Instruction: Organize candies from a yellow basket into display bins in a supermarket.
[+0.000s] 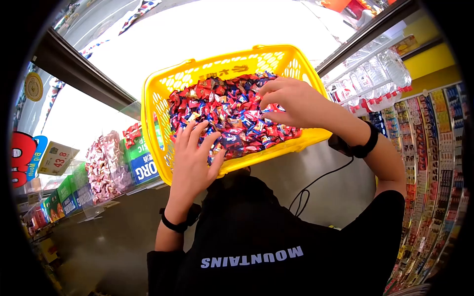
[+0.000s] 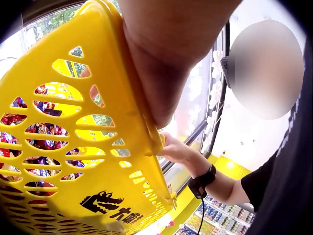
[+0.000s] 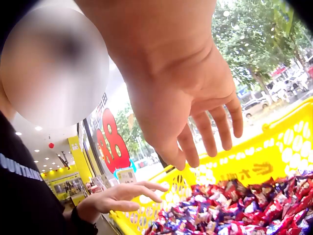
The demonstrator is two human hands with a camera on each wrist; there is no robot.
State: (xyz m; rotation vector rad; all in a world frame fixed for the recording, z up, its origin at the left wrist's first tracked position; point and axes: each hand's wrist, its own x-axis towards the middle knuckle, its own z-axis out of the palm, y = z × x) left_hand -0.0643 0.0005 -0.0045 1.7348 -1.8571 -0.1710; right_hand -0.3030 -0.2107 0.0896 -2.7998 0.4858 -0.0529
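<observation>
A yellow plastic basket [image 1: 316, 91] with cut-out sides is heaped with small wrapped candies [image 1: 227, 106] in red, blue and orange. Over its near left rim reaches my left hand [image 1: 192, 158], fingers spread and touching or hovering close over the candies. My right hand [image 1: 298, 103] comes in across the right side, its fingers bent loosely downward. In the right wrist view the right hand [image 3: 190, 107] hangs above the heap with separated fingers and holds nothing. The left wrist view shows the basket's outer wall [image 2: 102, 176] with a black crocodile print, and the left fingers are hidden.
On the left, a shelf carries pink-wrapped candy bags [image 1: 106, 167], green and blue boxes [image 1: 143, 153] and a price card [image 1: 58, 158]. Bottled water [image 1: 380, 74] stands at the upper right, above racks of small goods [image 1: 429, 172]. A black cable [image 1: 306, 190] hangs from the right wrist.
</observation>
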